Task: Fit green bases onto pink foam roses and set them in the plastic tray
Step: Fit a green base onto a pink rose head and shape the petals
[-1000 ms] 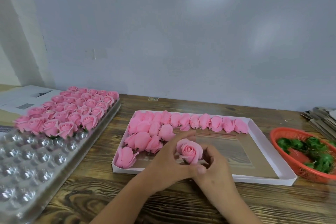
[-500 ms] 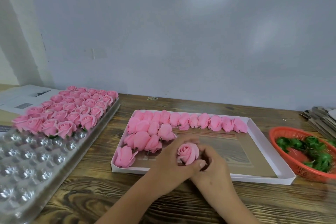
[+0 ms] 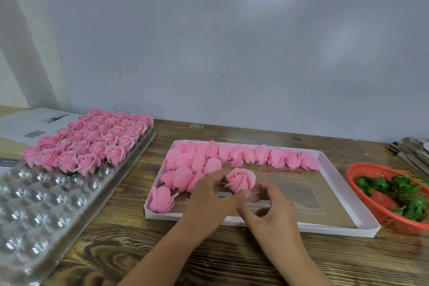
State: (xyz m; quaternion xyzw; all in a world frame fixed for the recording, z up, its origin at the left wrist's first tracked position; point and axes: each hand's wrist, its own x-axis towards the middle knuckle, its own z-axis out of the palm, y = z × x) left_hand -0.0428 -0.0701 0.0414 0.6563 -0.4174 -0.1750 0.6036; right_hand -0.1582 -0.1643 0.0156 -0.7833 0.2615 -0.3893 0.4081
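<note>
A pink foam rose [image 3: 241, 180] is held upright above the white box [image 3: 343, 195], bloom toward me. My left hand [image 3: 210, 197] pinches its lower left side. My right hand [image 3: 269, 206] has its fingers curled at the rose's underside; whether a green base is there is hidden. More loose pink roses [image 3: 234, 154] lie on their sides in the box. The clear plastic tray [image 3: 34, 206] at the left carries several finished roses [image 3: 92, 141] in its far rows. Green bases [image 3: 406, 195] sit in an orange basket [image 3: 362, 172] at the right.
Wooden tabletop [image 3: 130, 258] runs under everything. Papers [image 3: 27, 123] lie behind the plastic tray at the far left. A stack of flat grey cards [image 3: 415, 153] sits at the far right edge. A pale wall [image 3: 232, 53] closes off the back of the table.
The rose has been lifted a little and turned upright between both hands. My right fingers have shifted under it. The rest has not moved.
</note>
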